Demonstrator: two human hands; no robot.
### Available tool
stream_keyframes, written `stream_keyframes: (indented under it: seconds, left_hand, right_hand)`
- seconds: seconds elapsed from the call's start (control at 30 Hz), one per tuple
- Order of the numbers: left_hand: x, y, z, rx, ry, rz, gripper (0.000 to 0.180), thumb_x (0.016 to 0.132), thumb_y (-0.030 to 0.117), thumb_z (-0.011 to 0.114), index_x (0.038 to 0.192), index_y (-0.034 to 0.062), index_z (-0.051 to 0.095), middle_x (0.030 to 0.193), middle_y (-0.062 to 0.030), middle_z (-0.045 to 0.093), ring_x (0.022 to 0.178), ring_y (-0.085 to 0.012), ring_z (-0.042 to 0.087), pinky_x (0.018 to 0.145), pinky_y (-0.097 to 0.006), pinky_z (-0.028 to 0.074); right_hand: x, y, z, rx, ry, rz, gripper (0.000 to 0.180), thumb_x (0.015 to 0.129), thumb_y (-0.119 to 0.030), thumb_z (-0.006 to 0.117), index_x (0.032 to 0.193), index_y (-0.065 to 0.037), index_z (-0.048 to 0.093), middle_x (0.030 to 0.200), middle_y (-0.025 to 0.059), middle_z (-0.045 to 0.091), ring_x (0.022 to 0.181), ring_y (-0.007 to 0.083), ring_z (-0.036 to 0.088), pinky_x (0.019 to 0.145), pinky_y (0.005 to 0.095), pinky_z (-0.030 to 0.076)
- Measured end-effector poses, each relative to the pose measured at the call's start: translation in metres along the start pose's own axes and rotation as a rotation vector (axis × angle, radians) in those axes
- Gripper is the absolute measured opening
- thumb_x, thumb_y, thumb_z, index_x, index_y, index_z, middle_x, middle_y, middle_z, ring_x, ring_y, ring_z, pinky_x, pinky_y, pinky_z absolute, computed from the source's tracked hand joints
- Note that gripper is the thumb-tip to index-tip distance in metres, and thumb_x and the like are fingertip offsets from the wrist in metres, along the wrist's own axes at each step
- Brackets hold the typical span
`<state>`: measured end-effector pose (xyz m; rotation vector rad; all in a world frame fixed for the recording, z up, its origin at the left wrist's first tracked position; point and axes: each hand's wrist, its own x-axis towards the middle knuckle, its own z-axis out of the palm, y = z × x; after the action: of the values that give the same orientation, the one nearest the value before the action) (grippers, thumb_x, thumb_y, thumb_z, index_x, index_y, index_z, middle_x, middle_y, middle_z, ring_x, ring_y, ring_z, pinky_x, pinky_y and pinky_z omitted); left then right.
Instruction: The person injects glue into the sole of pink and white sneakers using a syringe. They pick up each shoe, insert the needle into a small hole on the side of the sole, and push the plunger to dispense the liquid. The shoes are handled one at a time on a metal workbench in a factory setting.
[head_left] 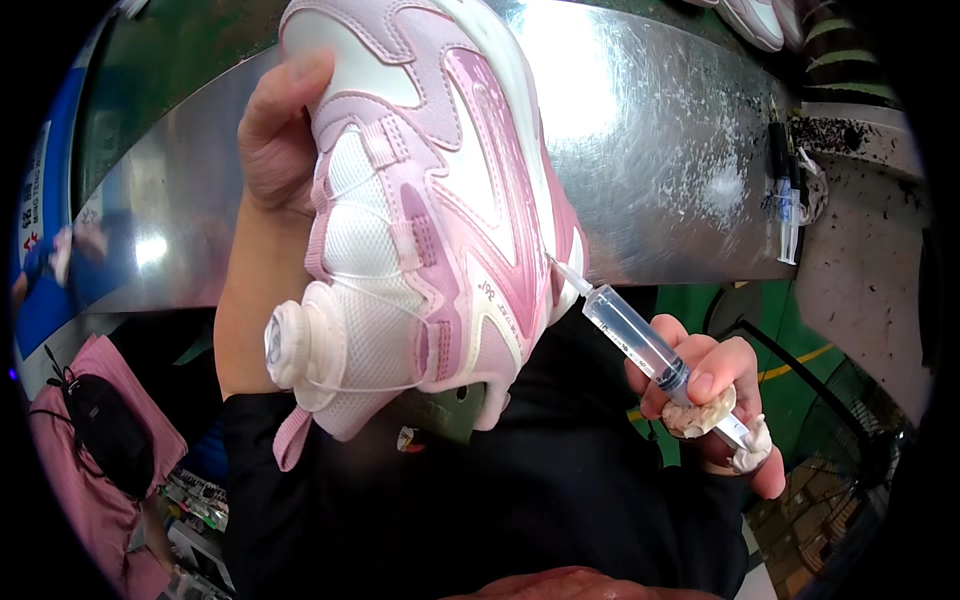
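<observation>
A pink and white sneaker [465, 215] with a round lacing dial [290, 345] hangs before me, toe pointing away and one side turned up. My left hand [283, 130] is closed around its left edge near the toe, thumb on the upper; the other fingers are hidden behind it. In my right hand [715, 375] is a clear syringe [635, 335], held around the rear of its barrel. Its fine tip meets the shoe's side by the heel, close to the sole edge. Whitish crusted lumps cover the syringe's flange and plunger end.
Behind the sneaker lies a shiny metal tabletop [640, 180] with white smears. More syringes [788, 215] rest at its right end, beside a ledge [850, 135] with dark crumbs. Another shoe [750, 22] sits at the top right. A person in pink [100, 440] with a black bag is at the left.
</observation>
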<state>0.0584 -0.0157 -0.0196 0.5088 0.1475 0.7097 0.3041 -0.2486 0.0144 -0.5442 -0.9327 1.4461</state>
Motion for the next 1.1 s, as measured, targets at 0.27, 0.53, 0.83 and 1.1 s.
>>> stream_keyframes:
  seconds: [0.27,0.53,0.83,1.1]
  left_hand:
    - [0.005,-0.005,-0.002,-0.032,0.031,0.008,0.042,0.085,0.019,0.056,0.118,-0.0062,0.052,0.109,-0.0196,0.063,0.095,-0.0292,0.065,0.086,-0.042,0.053]
    - [0.009,-0.007,-0.002,-0.035,0.041,0.014,0.042,0.085,0.02,0.056,0.118,-0.0058,0.052,0.109,-0.0192,0.063,0.095,-0.0288,0.065,0.086,-0.042,0.053]
    - [0.012,-0.004,-0.001,-0.004,0.085,0.026,0.043,0.085,0.022,0.056,0.118,-0.0053,0.052,0.109,-0.0187,0.063,0.094,-0.0285,0.065,0.086,-0.042,0.053]
    - [0.011,-0.011,-0.004,-0.01,0.098,0.019,0.044,0.085,0.023,0.056,0.119,-0.0049,0.052,0.11,-0.0183,0.063,0.094,-0.0282,0.065,0.086,-0.041,0.053]
  right_hand:
    - [-0.01,-0.005,0.001,-0.072,0.031,0.089,0.078,0.064,-0.07,0.07,0.109,-0.007,0.053,0.089,0.0124,0.06,0.082,0.0203,0.045,0.072,0.03,0.032]
    - [-0.018,-0.003,-0.003,-0.079,-0.024,0.063,0.082,0.062,-0.07,0.07,0.109,-0.005,0.056,0.09,0.0129,0.062,0.079,0.0183,0.045,0.069,0.0286,0.03]
    - [-0.022,0.0,-0.006,-0.034,0.011,0.065,0.08,0.064,-0.071,0.068,0.107,-0.005,0.056,0.089,0.0122,0.062,0.077,0.0182,0.044,0.068,0.0282,0.029]
    - [-0.026,0.002,-0.009,-0.029,0.027,0.072,0.075,0.065,-0.071,0.068,0.105,-0.008,0.055,0.088,0.012,0.06,0.078,0.0187,0.042,0.067,0.0286,0.029]
